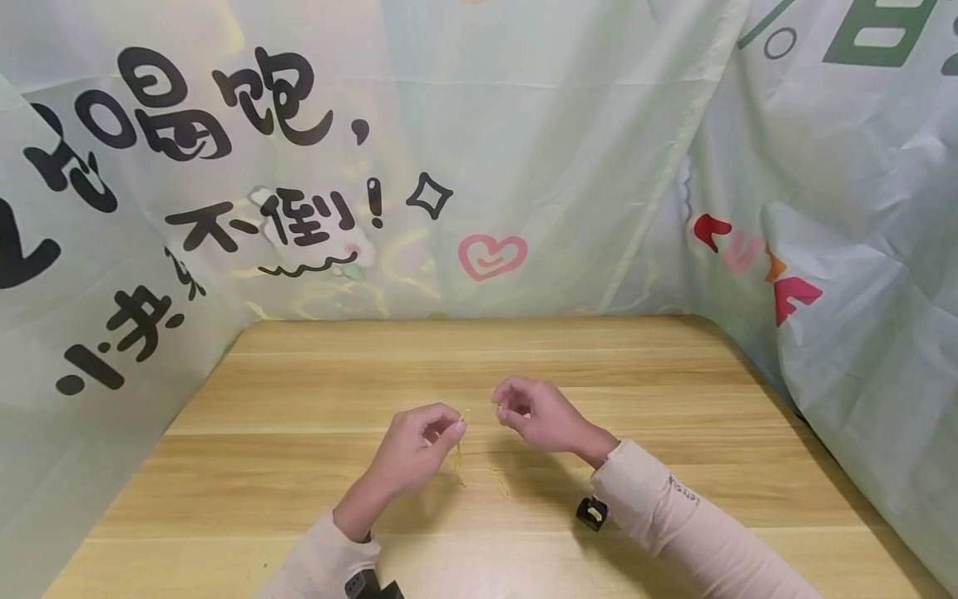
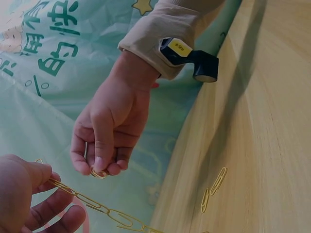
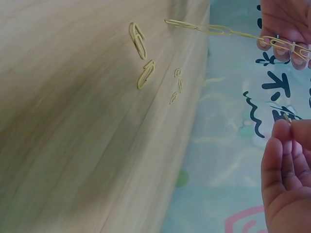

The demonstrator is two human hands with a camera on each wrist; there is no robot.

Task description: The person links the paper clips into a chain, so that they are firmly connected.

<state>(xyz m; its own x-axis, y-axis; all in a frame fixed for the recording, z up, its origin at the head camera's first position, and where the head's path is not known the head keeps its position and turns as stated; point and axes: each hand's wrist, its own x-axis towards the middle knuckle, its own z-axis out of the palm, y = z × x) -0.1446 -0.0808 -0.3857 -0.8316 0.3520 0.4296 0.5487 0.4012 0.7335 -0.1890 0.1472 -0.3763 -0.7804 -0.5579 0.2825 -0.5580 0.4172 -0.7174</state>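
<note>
From the left hand [image 1: 414, 445] hangs a chain of linked yellow paper clips [image 2: 122, 218], pinched near its top end between thumb and index finger. The chain's lower end is close to the tabletop in the head view. A single yellow paper clip [image 2: 99, 173] is pinched in the fingertips of the right hand [image 1: 550, 418], a short gap away to the right and slightly farther back. The fingertips partly cover this clip. Two loose paper clips [image 1: 500, 482] lie on the table between and below the hands; the right wrist view also shows several smaller-looking clips [image 3: 180, 86].
A wood-grain table [image 1: 299, 374] spans the work area. Printed cloth [image 1: 569, 166] with dark lettering and a pink heart hangs along its back and sides. Small black cameras sit on both sleeves, one of them [image 1: 592, 513] beside the right cuff.
</note>
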